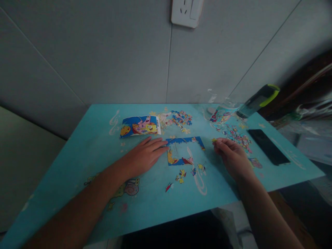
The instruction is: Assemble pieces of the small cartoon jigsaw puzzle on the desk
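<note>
A partly joined jigsaw puzzle border [181,140] lies on the blue table, its blue edge strips framing a bare middle. My left hand [144,154] rests flat with fingers stretched, the fingertips at the border's left side. To the right of the border, my right hand [230,154] pinches a small yellowish puzzle piece [214,140] between thumb and finger. Below the border are several loose or joined pieces [181,176], and a red and white piece [169,187] lies nearer me. A picture sheet [141,126] with cartoon figures sits behind my left hand.
One pile of puzzle pieces [181,118] lies at the back, another [237,136] beyond my right hand. A black phone [268,146] lies at the right. Behind it are a tilted dark bottle with a lime edge [258,100] and a clear container [224,112]. A wall [124,69] borders the table's far edge.
</note>
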{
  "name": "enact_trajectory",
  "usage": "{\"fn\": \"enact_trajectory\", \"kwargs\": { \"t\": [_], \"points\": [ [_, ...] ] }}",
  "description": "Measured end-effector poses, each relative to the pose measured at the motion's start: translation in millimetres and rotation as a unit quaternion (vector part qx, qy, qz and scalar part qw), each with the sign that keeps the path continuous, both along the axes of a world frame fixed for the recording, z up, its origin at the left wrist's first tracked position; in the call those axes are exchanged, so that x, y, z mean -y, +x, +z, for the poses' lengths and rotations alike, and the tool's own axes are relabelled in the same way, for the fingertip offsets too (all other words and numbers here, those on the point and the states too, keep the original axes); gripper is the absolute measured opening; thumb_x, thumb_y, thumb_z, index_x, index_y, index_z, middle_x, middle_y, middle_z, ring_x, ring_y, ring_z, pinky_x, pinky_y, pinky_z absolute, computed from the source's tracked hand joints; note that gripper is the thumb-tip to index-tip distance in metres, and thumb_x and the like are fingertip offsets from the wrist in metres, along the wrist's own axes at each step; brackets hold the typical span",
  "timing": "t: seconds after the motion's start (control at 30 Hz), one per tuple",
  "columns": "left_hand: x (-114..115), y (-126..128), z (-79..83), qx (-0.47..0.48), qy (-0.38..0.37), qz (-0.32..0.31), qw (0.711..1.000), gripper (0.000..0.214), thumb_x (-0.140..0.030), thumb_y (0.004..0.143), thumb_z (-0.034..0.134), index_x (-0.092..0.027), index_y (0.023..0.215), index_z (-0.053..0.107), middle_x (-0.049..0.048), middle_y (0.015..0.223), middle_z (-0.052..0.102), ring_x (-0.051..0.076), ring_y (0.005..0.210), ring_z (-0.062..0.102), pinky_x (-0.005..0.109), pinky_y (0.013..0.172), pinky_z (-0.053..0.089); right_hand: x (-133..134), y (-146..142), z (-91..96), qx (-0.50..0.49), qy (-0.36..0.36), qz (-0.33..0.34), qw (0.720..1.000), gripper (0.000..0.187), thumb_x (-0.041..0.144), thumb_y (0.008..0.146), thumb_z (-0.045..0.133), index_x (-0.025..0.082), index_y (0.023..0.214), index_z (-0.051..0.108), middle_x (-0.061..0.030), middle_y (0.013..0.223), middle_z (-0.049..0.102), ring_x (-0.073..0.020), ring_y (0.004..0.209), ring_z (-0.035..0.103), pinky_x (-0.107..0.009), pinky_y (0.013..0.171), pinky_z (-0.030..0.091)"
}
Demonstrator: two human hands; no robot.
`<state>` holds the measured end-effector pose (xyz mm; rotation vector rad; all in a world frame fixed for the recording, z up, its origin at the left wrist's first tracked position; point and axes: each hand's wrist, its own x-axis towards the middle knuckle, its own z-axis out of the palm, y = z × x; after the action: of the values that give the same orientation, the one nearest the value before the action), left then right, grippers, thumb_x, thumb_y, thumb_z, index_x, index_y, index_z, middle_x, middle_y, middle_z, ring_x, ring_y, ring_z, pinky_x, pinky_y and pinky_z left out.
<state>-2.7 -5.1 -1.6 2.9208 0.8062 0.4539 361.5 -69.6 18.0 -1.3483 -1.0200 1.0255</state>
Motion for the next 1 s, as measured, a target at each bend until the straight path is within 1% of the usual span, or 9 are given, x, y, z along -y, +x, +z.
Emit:
{"fn": "enact_trajectory", "kwargs": {
  "t": [0.1,0.2,0.3,0.43,0.57,0.67,0.77,0.9,1.0],
  "points": [
    [-0.5,-0.2,-0.4,-0.008,0.007,-0.003,1.000,0.045,-0.015,0.104,0.045,-0.024,0.148,0.051,0.0076,0.154,0.051,0.027,0.144,0.044,0.057,0.122,0.033,0.1,-0.3,0.8,-0.006,0.001,0.008,1.000,0.015,0.038,0.087,0.078,0.024,0.092,0.074,-0.0001,0.079,0.065,-0.0132,0.068,0.054,-0.026,0.064,0.042],
    [-0.6,0.1,-0.5,-0.010,0.013,-0.003,1.000,0.045,-0.015,0.104,0.044,-0.023,0.148,0.051,0.0078,0.154,0.050,0.027,0.144,0.044,0.057,0.121,0.034,0.0,-0.6,0.0,0.014,0.005,0.005,1.000,0.017,0.039,0.086,0.079,0.024,0.093,0.075,-0.0002,0.078,0.066,-0.0131,0.067,0.054,-0.027,0.062,0.042],
    [-0.3,0.3,-0.1,-0.007,0.012,-0.001,1.000,0.045,-0.015,0.104,0.045,-0.023,0.147,0.052,0.0078,0.154,0.051,0.027,0.144,0.045,0.057,0.121,0.035,0.3,-2.0,0.6,0.049,0.007,-0.011,0.999,0.021,0.040,0.084,0.080,0.024,0.096,0.076,-0.0005,0.080,0.067,-0.0136,0.068,0.056,-0.027,0.062,0.043],
    [-0.3,0.1,0.6,-0.004,0.005,-0.004,1.000,0.045,-0.015,0.104,0.045,-0.024,0.148,0.051,0.0080,0.154,0.051,0.027,0.144,0.045,0.057,0.122,0.034,2.2,-6.3,6.5,0.102,0.003,-0.017,0.995,0.023,0.042,0.085,0.079,0.024,0.100,0.077,-0.0020,0.083,0.071,-0.0152,0.071,0.060,-0.028,0.064,0.045],
    [-0.6,0.0,0.9,0.004,-0.004,-0.004,1.000,0.045,-0.016,0.103,0.046,-0.025,0.147,0.052,0.0079,0.153,0.052,0.027,0.144,0.046,0.057,0.122,0.033,5.9,-11.2,9.8,0.180,0.013,-0.022,0.983,0.022,0.043,0.087,0.075,0.024,0.100,0.079,-0.0044,0.089,0.075,-0.0183,0.076,0.064,-0.031,0.068,0.049],
    [-0.4,0.2,1.3,0.010,-0.007,-0.004,1.000,0.044,-0.016,0.104,0.046,-0.025,0.146,0.054,0.0078,0.153,0.052,0.027,0.143,0.046,0.057,0.122,0.033,9.2,-13.9,6.7,0.235,0.016,0.010,0.972,0.025,0.044,0.090,0.072,0.024,0.103,0.079,-0.0059,0.095,0.078,-0.0212,0.080,0.067,-0.034,0.071,0.051],
    [-0.1,0.2,1.4,0.002,-0.003,-0.003,1.000,0.044,-0.017,0.104,0.044,-0.024,0.146,0.054,0.0080,0.153,0.052,0.027,0.143,0.046,0.057,0.122,0.033,11.3,-15.0,2.7,0.266,0.015,0.044,0.963,0.027,0.045,0.092,0.070,0.024,0.106,0.079,-0.0065,0.100,0.079,-0.0236,0.083,0.069,-0.037,0.075,0.053],
    [-0.6,-0.4,0.4,-0.009,0.002,-0.001,1.000,0.044,-0.017,0.105,0.043,-0.024,0.147,0.052,0.0079,0.155,0.050,0.027,0.144,0.045,0.057,0.122,0.033,11.6,-15.0,2.0,0.283,0.009,0.057,0.957,0.028,0.046,0.092,0.069,0.025,0.109,0.080,-0.0066,0.104,0.079,-0.0251,0.086,0.070,-0.040,0.078,0.054],
    [-1.1,-0.6,-0.4,-0.008,0.004,-0.003,1.000,0.044,-0.018,0.105,0.043,-0.025,0.148,0.051,0.0078,0.154,0.051,0.026,0.144,0.044,0.057,0.122,0.033,11.3,-14.7,3.3,0.286,0.002,0.054,0.957,0.029,0.047,0.092,0.070,0.026,0.109,0.080,-0.0065,0.103,0.080,-0.0259,0.084,0.070,-0.040,0.075,0.054]
  ]
}}
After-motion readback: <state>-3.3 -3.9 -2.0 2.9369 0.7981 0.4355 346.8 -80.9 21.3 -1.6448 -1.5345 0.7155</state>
